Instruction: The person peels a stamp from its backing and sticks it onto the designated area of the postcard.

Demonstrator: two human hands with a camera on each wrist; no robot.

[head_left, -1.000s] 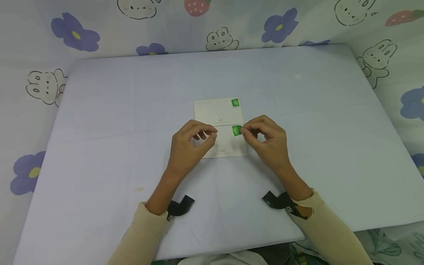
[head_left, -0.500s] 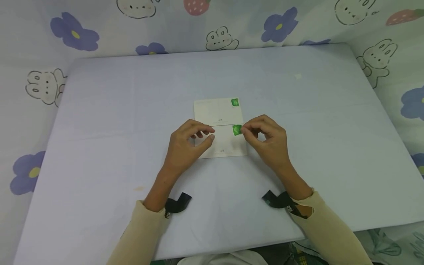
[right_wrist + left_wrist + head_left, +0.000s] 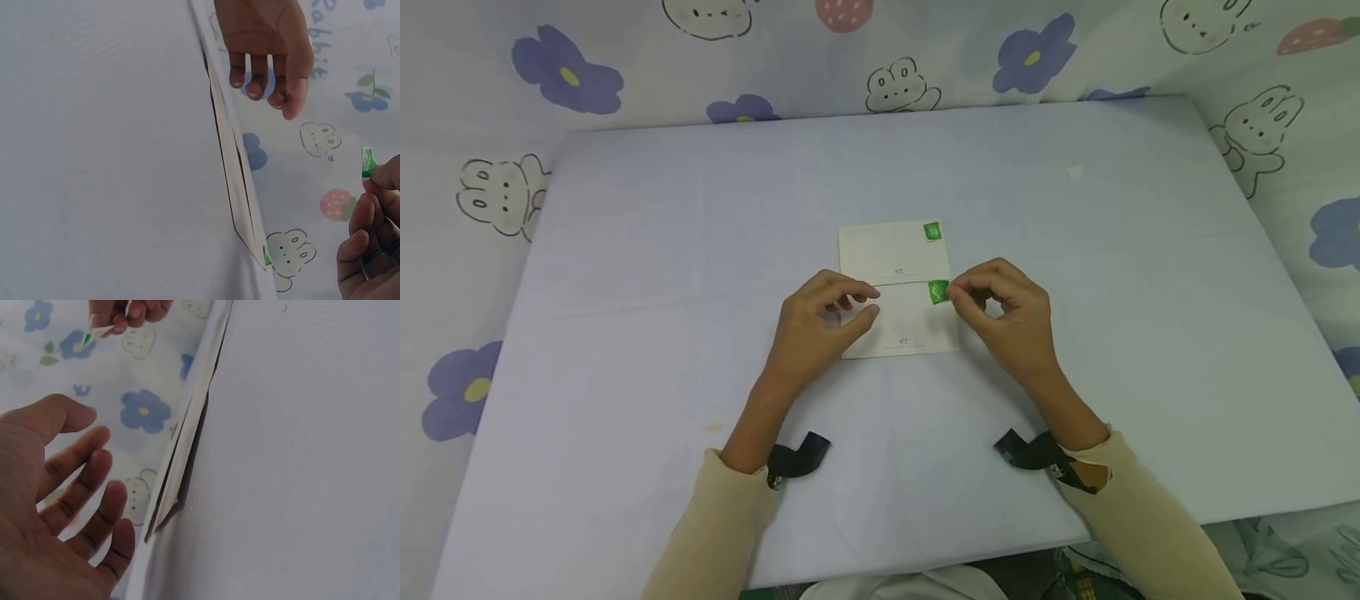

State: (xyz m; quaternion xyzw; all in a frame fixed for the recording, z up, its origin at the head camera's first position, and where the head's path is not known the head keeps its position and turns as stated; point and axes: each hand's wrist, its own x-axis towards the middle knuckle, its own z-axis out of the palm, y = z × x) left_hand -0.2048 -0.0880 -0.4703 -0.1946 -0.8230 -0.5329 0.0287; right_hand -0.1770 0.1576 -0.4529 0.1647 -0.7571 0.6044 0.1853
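Observation:
Two white postcard-like cards lie edge to edge on the table in the head view, a far card (image 3: 880,250) and a near card (image 3: 917,325). A green stamp (image 3: 932,231) sits on the far card's top right corner. Between thumb and fingertips my right hand (image 3: 1011,321) pinches a second green stamp (image 3: 367,162), held over the near card's top right corner. My left hand (image 3: 820,325) hovers over the near card's left side, covering part of it. Its thumb and fingers (image 3: 94,462) are spread apart and relaxed, with nothing between them.
A pale cloth (image 3: 625,350) covers the table. Patterned fabric (image 3: 805,67) with flowers and rabbits rises behind and at both sides. A small pale square (image 3: 1076,172) lies toward the back right. Black straps (image 3: 801,457) hang at both wrists.
My left hand has drawn slightly left, and the gap between its thumb and fingertips has widened. My right hand, still pinching the stamp, has shifted very slightly up and right.

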